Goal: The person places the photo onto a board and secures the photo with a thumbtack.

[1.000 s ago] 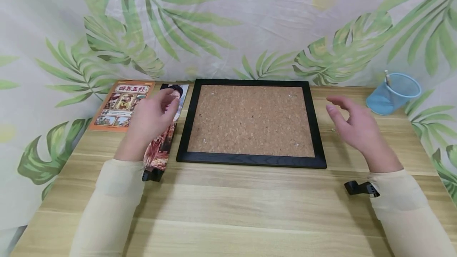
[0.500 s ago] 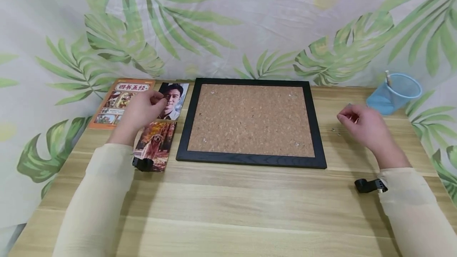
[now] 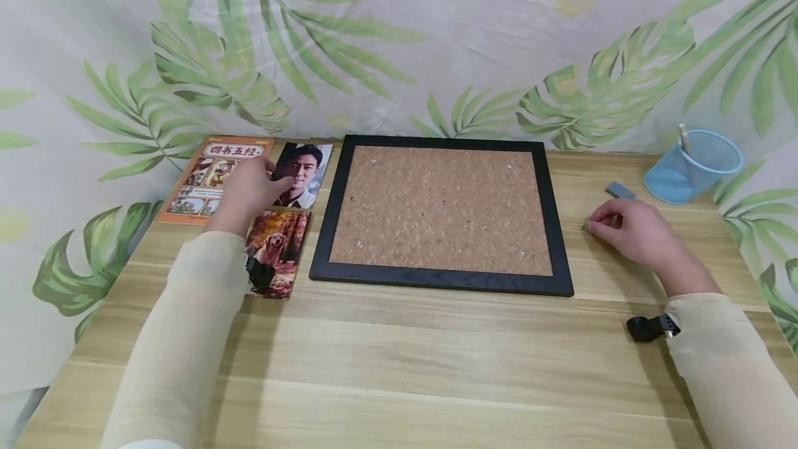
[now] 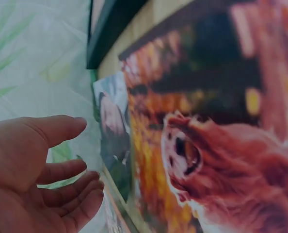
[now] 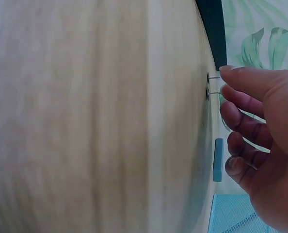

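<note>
My left hand (image 3: 246, 186) hovers over the orange-covered book (image 3: 187, 205), its thumb overlapping the portrait photo (image 3: 312, 165); nothing is between its fingers. Below lies a photo of a golden dog (image 3: 274, 244), partly behind the wrist camera. In the left wrist view, the thumb and fingers of that hand (image 4: 42, 179) are spread apart. To the right of the black-framed cork board (image 3: 442, 206), my right hand (image 3: 636, 231) reaches low to the table. In the right wrist view, its thumb tip meets the point of one thumbtack (image 5: 213, 77), and a second thumbtack (image 5: 212, 92) points toward the index finger.
A small blue-grey block (image 3: 620, 190) lies beyond the right hand. Behind it a blue mesh pen cup (image 3: 686, 175) holds a pencil-like stick (image 3: 684, 138). The leaf-print cloth (image 3: 474, 33) hangs along the table's (image 3: 436, 366) back edge.
My left hand has drawn back leftward off the portrait photo, uncovering it and the dog photo. My right hand has moved right and down to the thumbtacks, exposing the blue-grey block.
</note>
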### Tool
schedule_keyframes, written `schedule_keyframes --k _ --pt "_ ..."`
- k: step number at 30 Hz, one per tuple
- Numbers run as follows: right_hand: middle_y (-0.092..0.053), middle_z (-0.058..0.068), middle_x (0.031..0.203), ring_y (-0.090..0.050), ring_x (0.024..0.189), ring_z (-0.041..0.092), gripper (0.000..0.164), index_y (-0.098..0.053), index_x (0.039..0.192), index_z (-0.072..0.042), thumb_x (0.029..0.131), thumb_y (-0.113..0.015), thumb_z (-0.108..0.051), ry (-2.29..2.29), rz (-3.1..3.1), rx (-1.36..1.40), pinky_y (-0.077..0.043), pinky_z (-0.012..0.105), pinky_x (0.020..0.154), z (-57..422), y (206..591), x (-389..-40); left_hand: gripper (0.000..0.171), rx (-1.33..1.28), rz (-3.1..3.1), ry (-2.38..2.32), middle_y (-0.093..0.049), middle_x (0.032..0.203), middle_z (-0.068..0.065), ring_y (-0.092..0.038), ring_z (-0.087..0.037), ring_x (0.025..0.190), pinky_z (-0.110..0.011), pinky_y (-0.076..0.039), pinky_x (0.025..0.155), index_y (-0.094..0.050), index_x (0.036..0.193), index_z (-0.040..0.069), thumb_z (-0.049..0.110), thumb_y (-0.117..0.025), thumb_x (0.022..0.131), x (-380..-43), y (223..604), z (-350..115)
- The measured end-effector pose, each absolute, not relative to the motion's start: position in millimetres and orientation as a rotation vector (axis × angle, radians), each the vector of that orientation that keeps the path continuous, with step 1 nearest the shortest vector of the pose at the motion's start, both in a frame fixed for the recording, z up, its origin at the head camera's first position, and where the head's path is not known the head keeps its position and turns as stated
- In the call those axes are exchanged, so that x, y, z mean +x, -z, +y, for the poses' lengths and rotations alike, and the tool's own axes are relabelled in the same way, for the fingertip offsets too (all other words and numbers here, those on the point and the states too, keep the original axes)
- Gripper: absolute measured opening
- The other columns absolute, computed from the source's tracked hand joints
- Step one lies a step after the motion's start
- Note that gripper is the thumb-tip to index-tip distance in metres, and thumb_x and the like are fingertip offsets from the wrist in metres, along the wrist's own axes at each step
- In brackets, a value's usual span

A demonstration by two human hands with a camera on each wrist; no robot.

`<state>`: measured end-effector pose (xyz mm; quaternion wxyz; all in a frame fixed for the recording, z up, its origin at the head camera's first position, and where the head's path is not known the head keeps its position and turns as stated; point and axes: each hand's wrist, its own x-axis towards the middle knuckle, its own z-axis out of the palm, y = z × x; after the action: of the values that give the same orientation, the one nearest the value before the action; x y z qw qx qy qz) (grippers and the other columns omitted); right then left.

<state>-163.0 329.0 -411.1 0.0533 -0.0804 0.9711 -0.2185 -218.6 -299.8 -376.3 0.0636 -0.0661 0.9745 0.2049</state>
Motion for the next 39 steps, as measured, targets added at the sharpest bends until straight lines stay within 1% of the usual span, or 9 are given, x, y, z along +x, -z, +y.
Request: schedule_keyframes --k 2,7,10,12,15,19,27,34,39 --pt "-0.072 0.012 0.09 -0.058 0.082 0.024 0.024 -0.077 0.107 0.002 0.103 -0.073 -0.022 0.648 2.939 -0.251 -0.046 0.038 0.074 328 412 -164 0.063 -0.195 2.95 -0.578 -0.062 0.127 -0.036 -0.06 -0.046 0.105 -0.063 -0.051 0.095 -0.056 0.136 -0.016 0.036 -0.068 0.105 -221 380 -301" --pt "-0.074 0.012 0.091 -0.061 0.083 0.024 0.022 -0.078 0.106 0.002 0.104 -0.073 -0.02 0.613 2.918 -0.268 -0.047 0.039 0.077 325 412 -164 0.051 -0.163 2.981 -0.478 -0.058 0.088 -0.023 -0.053 -0.04 0.083 -0.054 -0.047 0.077 -0.061 0.093 -0.008 0.04 -0.076 0.099 -227 390 -305" --pt "-0.074 0.013 0.091 -0.061 0.084 0.025 0.021 -0.077 0.106 0.002 0.104 -0.073 -0.019 0.605 2.911 -0.276 -0.048 0.04 0.078 324 413 -164 0.052 -0.164 2.978 -0.439 -0.053 0.082 -0.018 -0.05 -0.04 0.087 -0.052 -0.043 0.077 -0.055 0.083 -0.001 0.043 -0.078 0.097 -229 393 -307" --pt "-0.074 0.013 0.092 -0.061 0.084 0.026 0.021 -0.077 0.106 0.002 0.104 -0.073 -0.018 0.6 2.912 -0.279 -0.048 0.041 0.078 323 414 -164 0.052 -0.175 2.965 -0.438 -0.057 0.09 -0.024 -0.051 -0.044 0.095 -0.056 -0.045 0.082 -0.057 0.089 -0.004 0.043 -0.078 0.097 -229 393 -307" --pt "-0.074 0.013 0.091 -0.061 0.084 0.025 0.02 -0.077 0.105 0.002 0.104 -0.073 -0.017 0.595 2.918 -0.281 -0.048 0.041 0.078 323 414 -163 0.061 -0.193 2.943 -0.475 -0.06 0.115 -0.037 -0.054 -0.053 0.113 -0.063 -0.047 0.096 -0.06 0.115 -0.015 0.04 -0.077 0.099 -229 393 -306" --pt "-0.074 0.013 0.091 -0.061 0.083 0.025 0.019 -0.077 0.104 0.002 0.104 -0.073 -0.017 0.591 2.924 -0.287 -0.048 0.041 0.078 323 413 -163 0.074 -0.236 2.92 -0.577 -0.052 0.14 -0.042 -0.052 -0.057 0.128 -0.067 -0.045 0.109 -0.048 0.143 -0.019 0.034 -0.075 0.1 -229 394 -307" --pt "-0.073 0.012 0.09 -0.06 0.082 0.025 0.019 -0.077 0.103 0.001 0.104 -0.073 -0.017 0.599 2.926 -0.292 -0.048 0.04 0.077 323 414 -163 0.056 -0.308 2.913 -0.706 -0.055 0.139 -0.038 -0.057 -0.05 0.119 -0.065 -0.048 0.104 -0.048 0.144 -0.014 0.023 -0.066 0.107 -228 398 -311" --pt "-0.074 0.015 0.089 -0.062 0.082 0.026 0.019 -0.077 0.099 0.003 0.102 -0.075 -0.016 0.642 3.028 -0.348 -0.049 0.041 0.075 322 413 -162 0.051 -0.295 2.927 -0.879 -0.059 0.126 -0.032 -0.06 -0.042 0.105 -0.057 -0.052 0.087 -0.049 0.146 -0.011 0.022 -0.059 0.11 -224 397 -322" --pt "-0.074 0.014 0.086 -0.063 0.078 0.023 0.015 -0.077 0.096 0.001 0.1 -0.076 -0.013 0.686 3.099 -0.317 -0.048 0.036 0.07 319 409 -159 0.058 -0.29 2.889 -1.071 -0.058 0.135 -0.032 -0.061 -0.041 0.115 -0.048 -0.054 0.087 -0.042 0.159 -0.005 0.018 -0.059 0.109 -220 393 -323"
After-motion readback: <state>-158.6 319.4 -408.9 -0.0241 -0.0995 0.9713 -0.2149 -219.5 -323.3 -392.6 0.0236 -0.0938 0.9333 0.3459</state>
